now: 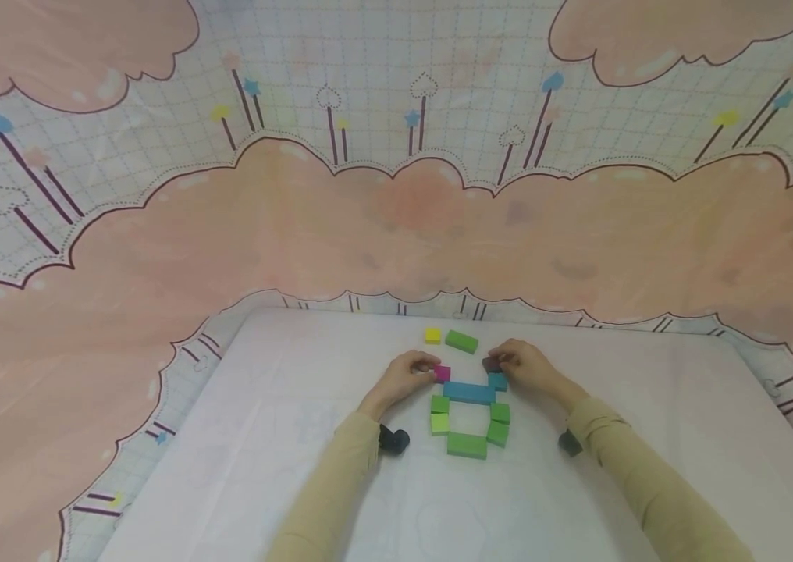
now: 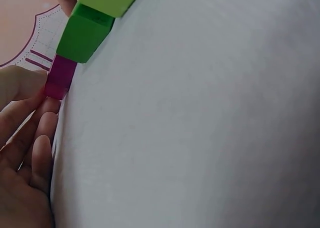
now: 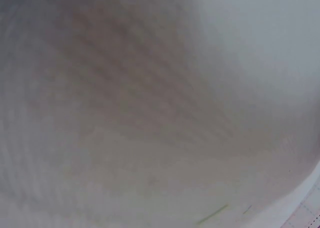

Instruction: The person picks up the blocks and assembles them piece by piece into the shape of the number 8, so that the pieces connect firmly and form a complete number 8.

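My left hand [image 1: 400, 380] pinches a magenta block [image 1: 442, 375] by its left side, at the left end of a long blue block [image 1: 470, 393]. The left wrist view shows the fingers on that magenta block [image 2: 60, 77], with a green block [image 2: 82, 36] beyond it. At the other end, my right hand [image 1: 528, 367] holds a small dark brown block [image 1: 490, 364] between thumb and fingers, just behind a teal block [image 1: 498, 382]. Whether the brown block touches the teal one I cannot tell. The right wrist view is blurred and shows no block.
Nearer me, green blocks, among them a wide one [image 1: 467, 446] and a light green one [image 1: 440, 424], form a ring with the blue block. Behind the hands lie a yellow block [image 1: 432, 336] and a long green block [image 1: 462, 342] on the white table [image 1: 242, 468].
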`<action>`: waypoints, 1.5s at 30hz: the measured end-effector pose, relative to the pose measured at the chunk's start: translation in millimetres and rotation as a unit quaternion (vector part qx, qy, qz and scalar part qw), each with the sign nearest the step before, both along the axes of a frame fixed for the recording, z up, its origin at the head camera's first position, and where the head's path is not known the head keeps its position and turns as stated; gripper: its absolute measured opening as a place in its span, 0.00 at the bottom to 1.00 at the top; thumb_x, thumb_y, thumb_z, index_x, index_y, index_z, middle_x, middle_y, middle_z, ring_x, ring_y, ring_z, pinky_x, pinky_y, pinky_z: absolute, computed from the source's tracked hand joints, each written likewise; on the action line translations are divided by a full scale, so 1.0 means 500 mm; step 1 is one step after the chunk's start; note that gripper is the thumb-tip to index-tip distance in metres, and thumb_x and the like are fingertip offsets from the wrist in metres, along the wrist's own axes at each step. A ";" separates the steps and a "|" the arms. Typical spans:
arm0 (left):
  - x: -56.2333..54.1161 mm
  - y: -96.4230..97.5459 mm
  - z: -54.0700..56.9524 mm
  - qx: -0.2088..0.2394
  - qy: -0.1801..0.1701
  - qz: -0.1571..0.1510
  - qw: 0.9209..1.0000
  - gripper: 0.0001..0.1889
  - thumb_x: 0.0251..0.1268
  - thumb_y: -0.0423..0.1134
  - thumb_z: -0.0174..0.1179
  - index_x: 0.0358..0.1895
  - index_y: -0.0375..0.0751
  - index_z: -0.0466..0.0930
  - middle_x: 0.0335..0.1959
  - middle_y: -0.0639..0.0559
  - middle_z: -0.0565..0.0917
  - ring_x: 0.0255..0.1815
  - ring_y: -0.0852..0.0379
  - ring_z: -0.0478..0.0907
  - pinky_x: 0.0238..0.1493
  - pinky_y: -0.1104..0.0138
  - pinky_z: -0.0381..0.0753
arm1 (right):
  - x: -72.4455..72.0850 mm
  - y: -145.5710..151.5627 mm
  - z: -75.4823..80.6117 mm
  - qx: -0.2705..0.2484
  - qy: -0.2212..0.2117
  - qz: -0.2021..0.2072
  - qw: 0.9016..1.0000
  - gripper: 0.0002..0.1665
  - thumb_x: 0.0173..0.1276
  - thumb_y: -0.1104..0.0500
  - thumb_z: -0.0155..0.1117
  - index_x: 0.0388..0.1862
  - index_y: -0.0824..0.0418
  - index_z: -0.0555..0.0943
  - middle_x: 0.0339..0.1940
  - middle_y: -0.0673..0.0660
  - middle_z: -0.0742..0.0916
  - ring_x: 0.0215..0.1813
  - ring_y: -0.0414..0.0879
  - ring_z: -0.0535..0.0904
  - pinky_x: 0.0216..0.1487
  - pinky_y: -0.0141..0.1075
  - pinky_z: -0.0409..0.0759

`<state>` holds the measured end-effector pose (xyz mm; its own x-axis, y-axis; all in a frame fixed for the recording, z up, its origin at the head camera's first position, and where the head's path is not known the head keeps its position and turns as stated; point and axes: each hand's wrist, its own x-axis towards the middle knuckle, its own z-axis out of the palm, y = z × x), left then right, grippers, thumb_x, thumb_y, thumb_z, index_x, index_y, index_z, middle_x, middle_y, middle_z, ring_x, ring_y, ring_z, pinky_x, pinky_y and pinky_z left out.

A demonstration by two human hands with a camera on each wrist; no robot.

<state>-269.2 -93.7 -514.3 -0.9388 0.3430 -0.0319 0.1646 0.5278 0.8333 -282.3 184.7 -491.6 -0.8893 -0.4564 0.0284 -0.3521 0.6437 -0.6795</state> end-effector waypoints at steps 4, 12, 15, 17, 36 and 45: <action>-0.002 0.002 0.003 -0.003 0.005 -0.003 1.000 0.14 0.65 0.39 0.59 0.53 0.46 0.81 0.50 0.49 0.82 0.49 0.56 0.75 0.52 0.63 0.75 | -0.003 0.002 -0.002 0.004 0.001 -0.009 1.000 0.18 0.65 0.72 0.53 0.53 0.67 0.80 0.47 0.62 0.85 0.53 0.58 0.80 0.56 0.51 0.79; -0.004 0.007 0.005 -0.002 0.006 -0.006 1.000 0.14 0.65 0.39 0.59 0.53 0.46 0.81 0.51 0.49 0.82 0.51 0.55 0.75 0.54 0.61 0.74 | -0.003 0.008 -0.004 0.000 0.007 -0.019 1.000 0.18 0.64 0.72 0.54 0.52 0.69 0.80 0.46 0.64 0.85 0.51 0.59 0.81 0.54 0.50 0.80; -0.004 0.008 0.005 -0.001 0.004 -0.005 1.000 0.15 0.65 0.39 0.59 0.54 0.45 0.81 0.51 0.49 0.82 0.51 0.54 0.75 0.55 0.61 0.74 | -0.002 0.007 -0.002 -0.004 0.000 -0.024 1.000 0.18 0.63 0.73 0.54 0.52 0.69 0.80 0.46 0.64 0.86 0.52 0.59 0.81 0.55 0.50 0.80; -0.004 0.009 0.004 0.002 0.005 -0.004 1.000 0.15 0.65 0.39 0.59 0.54 0.45 0.80 0.50 0.48 0.82 0.51 0.54 0.76 0.55 0.60 0.74 | -0.002 0.005 0.000 -0.005 -0.006 -0.030 1.000 0.18 0.63 0.73 0.54 0.51 0.69 0.80 0.47 0.64 0.86 0.52 0.59 0.81 0.55 0.50 0.80; -0.011 -0.008 0.003 0.126 -0.018 0.076 0.989 0.12 0.68 0.39 0.57 0.51 0.40 0.82 0.47 0.44 0.85 0.42 0.58 0.79 0.44 0.68 0.79 | 0.006 -0.002 -0.005 -0.035 -0.035 -0.046 0.998 0.19 0.63 0.74 0.54 0.52 0.68 0.80 0.47 0.63 0.86 0.53 0.58 0.82 0.57 0.49 0.79; -0.026 -0.024 0.040 0.135 -0.017 0.069 0.988 0.13 0.68 0.37 0.56 0.53 0.38 0.80 0.46 0.40 0.84 0.39 0.50 0.80 0.35 0.69 0.79 | 0.005 0.001 -0.007 -0.033 -0.031 -0.033 0.998 0.18 0.65 0.72 0.54 0.53 0.67 0.79 0.48 0.62 0.85 0.55 0.58 0.81 0.59 0.50 0.77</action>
